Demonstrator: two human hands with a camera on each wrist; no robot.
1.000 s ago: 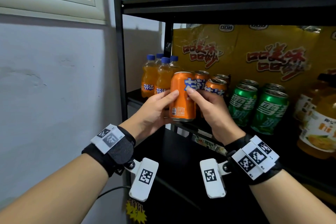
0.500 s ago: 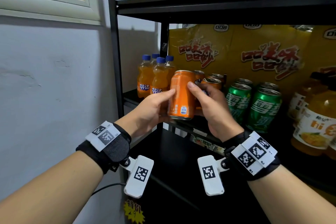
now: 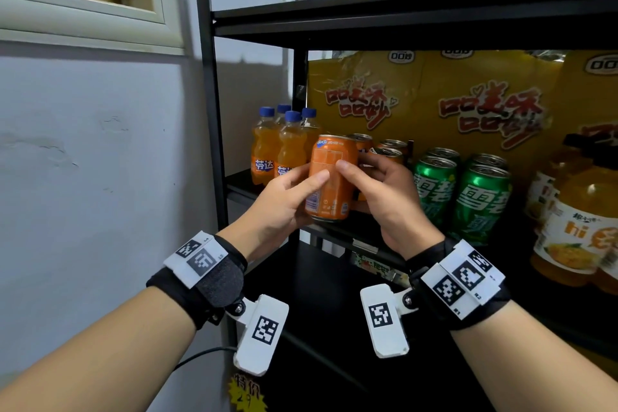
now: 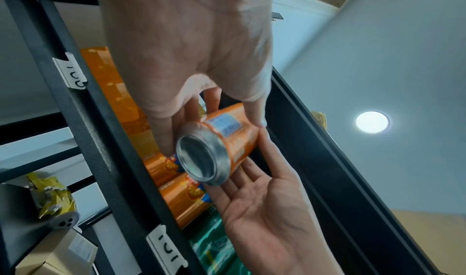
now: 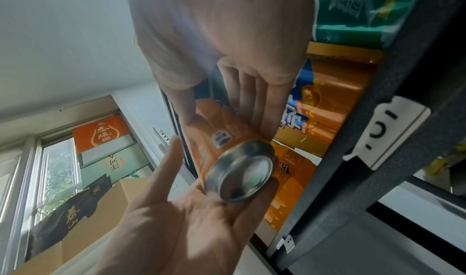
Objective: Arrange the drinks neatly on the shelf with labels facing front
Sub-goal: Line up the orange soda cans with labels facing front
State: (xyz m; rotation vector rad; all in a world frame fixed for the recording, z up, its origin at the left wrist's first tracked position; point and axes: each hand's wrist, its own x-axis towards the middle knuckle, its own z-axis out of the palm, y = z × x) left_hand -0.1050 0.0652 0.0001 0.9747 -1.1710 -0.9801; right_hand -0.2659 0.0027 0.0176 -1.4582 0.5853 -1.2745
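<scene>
Both hands [image 3: 334, 197] pinch orange can [image 3: 329, 184] upright, off shelf [image 3: 334, 232], back panel outward

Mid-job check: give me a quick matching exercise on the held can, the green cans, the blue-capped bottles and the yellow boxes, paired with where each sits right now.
Things:
1. orange can
2. green cans
3. blue-capped bottles
4. yellow boxes

Places:
A. at the back of the shelf, behind the drinks
B. held between left hand and right hand
C. at the shelf's left end
D. right of the orange cans

Pairs: 1-B, 2-D, 3-C, 4-A
</scene>
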